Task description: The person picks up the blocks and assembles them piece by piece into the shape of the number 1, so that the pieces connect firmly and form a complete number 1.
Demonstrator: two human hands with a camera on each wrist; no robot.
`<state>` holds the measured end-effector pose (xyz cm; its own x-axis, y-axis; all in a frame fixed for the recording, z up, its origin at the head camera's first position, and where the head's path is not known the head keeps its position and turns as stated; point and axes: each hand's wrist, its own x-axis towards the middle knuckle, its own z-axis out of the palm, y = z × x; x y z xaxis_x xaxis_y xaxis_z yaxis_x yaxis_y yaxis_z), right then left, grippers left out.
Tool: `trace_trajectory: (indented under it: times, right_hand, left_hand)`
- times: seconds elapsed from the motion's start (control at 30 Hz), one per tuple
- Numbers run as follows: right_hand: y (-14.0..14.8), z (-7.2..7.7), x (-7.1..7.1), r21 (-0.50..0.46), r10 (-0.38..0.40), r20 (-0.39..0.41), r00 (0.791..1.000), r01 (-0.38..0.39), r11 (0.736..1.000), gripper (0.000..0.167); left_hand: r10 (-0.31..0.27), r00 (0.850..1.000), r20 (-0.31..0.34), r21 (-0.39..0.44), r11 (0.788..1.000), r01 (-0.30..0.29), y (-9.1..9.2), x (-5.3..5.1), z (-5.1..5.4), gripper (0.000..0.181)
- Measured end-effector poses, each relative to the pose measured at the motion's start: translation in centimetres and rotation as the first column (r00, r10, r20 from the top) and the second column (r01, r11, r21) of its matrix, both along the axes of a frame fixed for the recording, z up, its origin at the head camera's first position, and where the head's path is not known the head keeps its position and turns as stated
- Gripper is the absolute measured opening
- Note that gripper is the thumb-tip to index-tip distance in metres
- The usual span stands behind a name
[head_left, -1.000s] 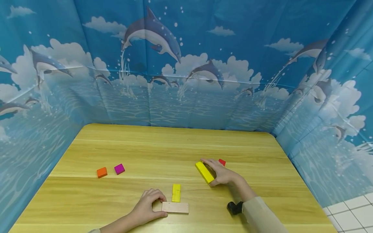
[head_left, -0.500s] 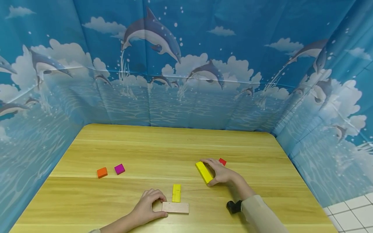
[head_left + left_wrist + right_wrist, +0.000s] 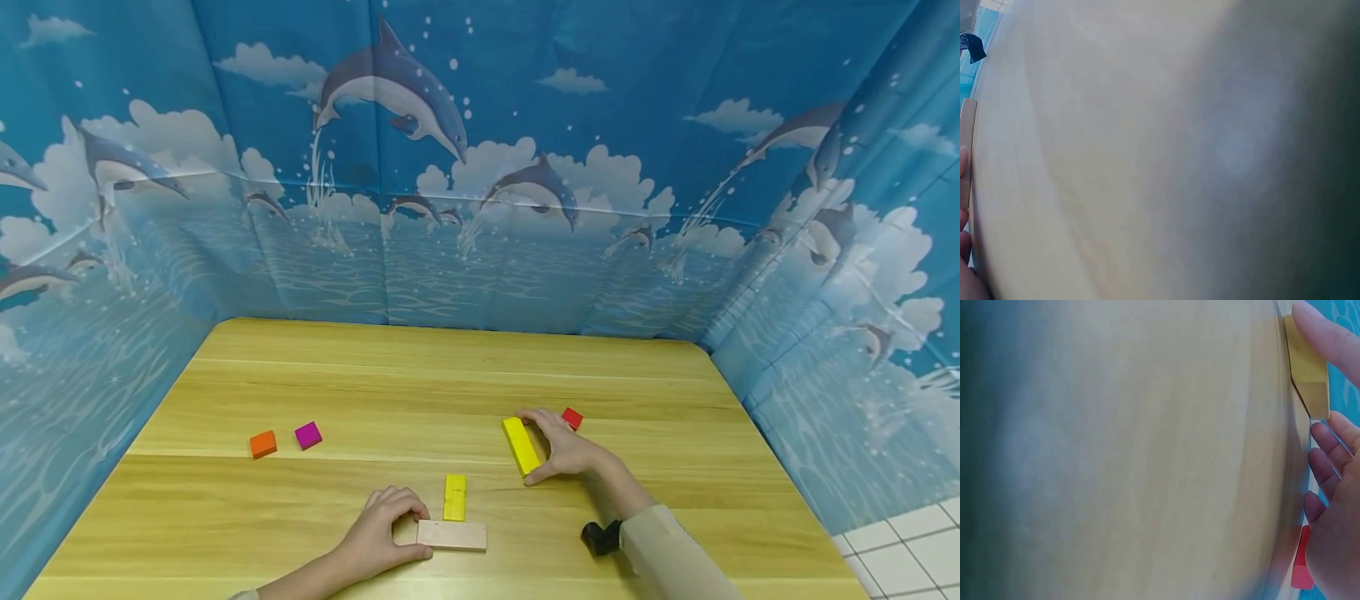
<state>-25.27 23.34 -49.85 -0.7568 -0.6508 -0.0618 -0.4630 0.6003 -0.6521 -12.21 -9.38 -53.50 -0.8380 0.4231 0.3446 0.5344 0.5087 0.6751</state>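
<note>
My left grip: pale plank, pinched. My right grip: long yellow block, pinched endwise, thumb-side end now swung toward left grip; aligning, I judge, unfinished.

Your spot an indoor curtained-off table station, wider room unclear, dolphin-print curtain around three sides of your wood-grain table, white tiling low at your right
</note>
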Motion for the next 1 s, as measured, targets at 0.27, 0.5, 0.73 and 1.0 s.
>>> trace_trajectory:
  times: [0.27, 0.5, 0.73, 1.0]
  right_hand:
    - [0.27, 0.08, -0.12, -0.002, 0.021, 0.051, 0.998, -0.021, 1.000, 0.099]
    - [0.58, 0.17, -0.33, -0.019, 0.024, 0.093, 0.995, -0.023, 1.000, 0.096]
    - [0.58, -0.08, -0.32, -0.040, 0.012, 0.068, 0.998, -0.009, 0.999, 0.093]
    - [0.35, -0.38, -0.10, -0.072, -0.026, 0.036, 0.999, 0.029, 0.997, 0.091]
  left_hand:
    - [0.003, 1.000, 0.009, -0.005, 1.000, -0.002, -0.07, 0.03, -0.09, 0.030]
    - [-0.002, 1.000, 0.010, -0.004, 1.000, 0.002, -0.05, 0.03, -0.13, 0.029]
    - [0.001, 1.000, 0.005, -0.006, 1.000, -0.001, -0.02, -0.02, -0.34, 0.029]
    - [0.003, 1.000, -0.017, 0.000, 1.000, -0.003, 0.05, -0.03, -0.41, 0.030]
